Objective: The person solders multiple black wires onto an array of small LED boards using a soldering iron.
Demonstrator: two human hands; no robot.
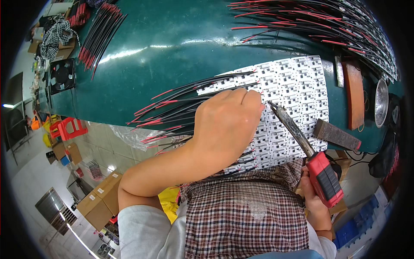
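Observation:
My left hand [228, 123] is closed, knuckles up, over a white circuit board panel [297, 103] covered in small silver and black parts. Black wires [181, 92] with red ends run in under this hand from the left; what its fingertips pinch is hidden. Some wires lie with their ends on the panel above and below the hand. My right hand [314, 200] grips the red and black handle of a soldering iron [297, 134]. Its dark tip points at the panel, just right of my left fingertips. Whether tip and board touch, I cannot tell.
A dark metal bar [336, 134] overlaps the panel's right edge. Beyond it are an orange-brown block [354, 96] and a metal dish [381, 102]. More wired panels [366, 32] lie far right on the green table [142, 26]; a wire bundle [101, 36] and small fan [62, 76] sit left.

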